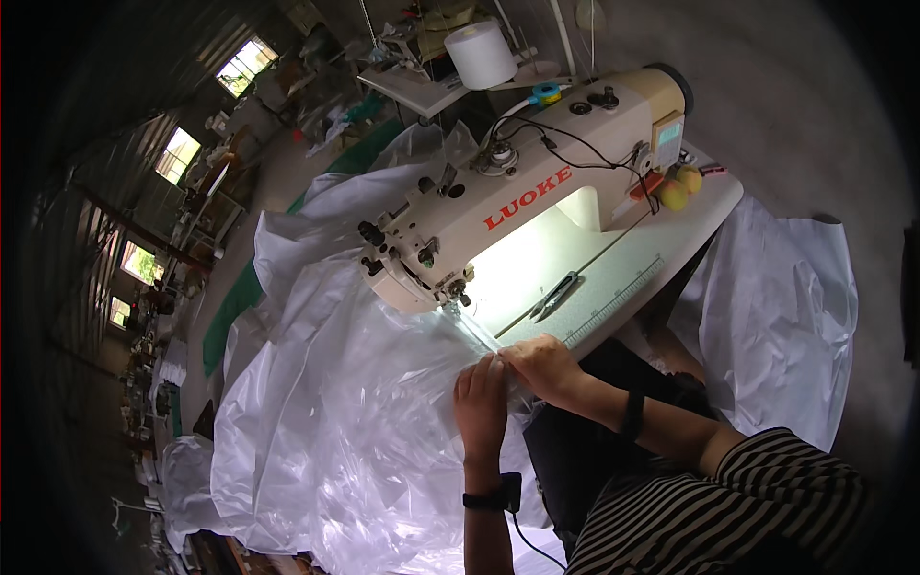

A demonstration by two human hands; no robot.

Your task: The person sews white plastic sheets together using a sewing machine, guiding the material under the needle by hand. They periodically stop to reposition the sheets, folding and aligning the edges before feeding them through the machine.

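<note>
Both hands are together at the near edge of a white sewing machine, in front of its needle area. My left hand is closed on the edge of a large, shiny white plastic sheet. Close beside it, my right hand pinches the same edge, its fingertips near the left ones. From the hands a narrow folded strip of the sheet runs up to the presser foot, where the machine head hides its end. A pair of thread snips lies on the machine bed to the right of the strip.
More white sheeting hangs at the right. A thread cone stands behind the machine. Yellow round fruits sit by the control panel. A ruler scale runs along the bed's near edge. Green cloth lies on the floor at left.
</note>
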